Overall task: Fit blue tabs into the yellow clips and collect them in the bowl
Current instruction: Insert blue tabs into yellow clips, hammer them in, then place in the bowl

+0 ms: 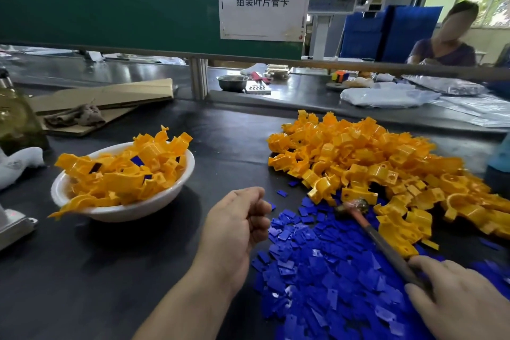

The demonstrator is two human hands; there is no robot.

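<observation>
A white bowl (pixel 82 199) at the left is heaped with yellow clips (pixel 124 171), some showing blue tabs fitted in them. A large heap of loose yellow clips (pixel 372 163) lies at the right, and a spread of loose blue tabs (pixel 317 262) lies in front of it. My left hand (pixel 237 221) hovers between the bowl and the tabs with its fingers curled in; nothing shows in it. At the lower right, my right hand (pixel 455 298) grips the handle of a small hammer (pixel 356 205), whose head rests at the edge of the clip heap.
Flattened cardboard (pixel 110 99) with a rag lies at the back left, and a glass bottle (pixel 13 119) and a white glove (pixel 19 163) are at the far left. A metal bowl (pixel 233 82) and plastic bags sit on the far bench, where another person is seated.
</observation>
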